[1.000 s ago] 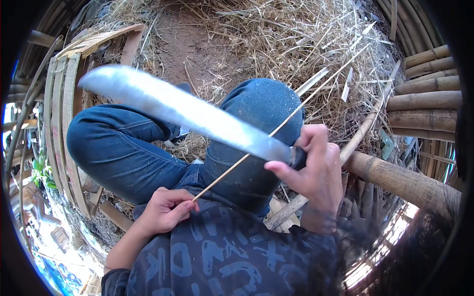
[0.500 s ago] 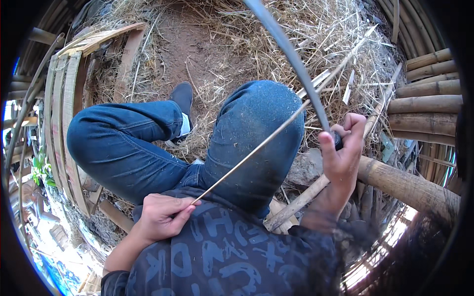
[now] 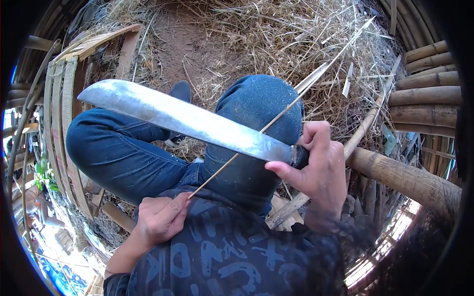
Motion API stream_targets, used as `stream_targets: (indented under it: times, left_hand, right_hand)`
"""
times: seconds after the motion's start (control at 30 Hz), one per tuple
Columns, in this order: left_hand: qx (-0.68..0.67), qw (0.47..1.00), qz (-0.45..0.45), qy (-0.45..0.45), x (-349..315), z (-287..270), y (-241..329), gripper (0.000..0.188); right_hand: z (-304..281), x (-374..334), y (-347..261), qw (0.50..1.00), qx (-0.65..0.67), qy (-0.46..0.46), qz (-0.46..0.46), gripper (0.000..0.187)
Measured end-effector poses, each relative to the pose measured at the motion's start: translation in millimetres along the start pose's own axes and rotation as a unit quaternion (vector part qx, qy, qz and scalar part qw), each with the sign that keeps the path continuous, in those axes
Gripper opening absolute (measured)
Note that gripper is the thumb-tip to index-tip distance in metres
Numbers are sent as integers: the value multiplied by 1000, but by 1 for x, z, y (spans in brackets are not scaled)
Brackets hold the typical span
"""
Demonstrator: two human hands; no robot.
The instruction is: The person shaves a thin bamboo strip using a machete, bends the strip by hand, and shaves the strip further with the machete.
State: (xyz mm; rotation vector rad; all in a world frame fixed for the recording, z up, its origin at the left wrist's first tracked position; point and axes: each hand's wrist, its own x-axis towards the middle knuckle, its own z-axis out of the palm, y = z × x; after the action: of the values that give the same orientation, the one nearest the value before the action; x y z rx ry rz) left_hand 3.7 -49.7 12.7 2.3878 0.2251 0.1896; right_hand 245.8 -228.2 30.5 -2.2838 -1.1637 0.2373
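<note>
My right hand (image 3: 321,170) is closed round the dark handle of a machete (image 3: 182,118), thumb stretched out along the base of the blade. The broad, shiny blade lies across the view above my knees, its tip toward the far left. Between the closed fingers of my left hand (image 3: 163,217), near my waist, is the near end of a thin bamboo strip (image 3: 217,171). That strip slants up to the right over my right thigh and passes beneath the blade. Whether blade and strip touch, I cannot tell.
Dry straw and shavings (image 3: 296,44) cover much of the ground. At the left stands a slatted wooden frame (image 3: 59,123). A thick bamboo pole (image 3: 405,177) lies at the right, below a stack of bamboo canes (image 3: 429,111). My jeans-clad legs (image 3: 133,158) are bent in front.
The machete has swung from pointing up and away to lying across toward the left, showing its flat side. My right hand has moved slightly left and down; my left still pinches the strip.
</note>
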Motion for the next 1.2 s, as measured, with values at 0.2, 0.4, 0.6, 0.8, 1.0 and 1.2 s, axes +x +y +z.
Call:
stream_targets:
  times: [0.2,0.4,0.6,0.8,1.0,1.2]
  left_hand:
    - [33,999,26,5,0,-8,5,28]
    - [42,999,35,5,0,-6,7,32]
    - [36,999,39,12,-2,0,3,31]
    - [44,998,34,9,-1,-4,4,30]
    - [36,998,41,17,-1,-6,4,32]
    - [19,999,26,25,-10,-5,-2,35]
  right_hand:
    - [-9,-5,7,993,-35,48,103,65]
    - [-11,-8,4,987,-19,89,134,62]
    - [4,-2,-11,999,-44,7,-17,60]
    - [3,0,-2,1000,-26,14,2,63]
    - [-2,-3,0,998,-36,26,36,68]
    - [-9,-4,15,989,-31,70,127,61]
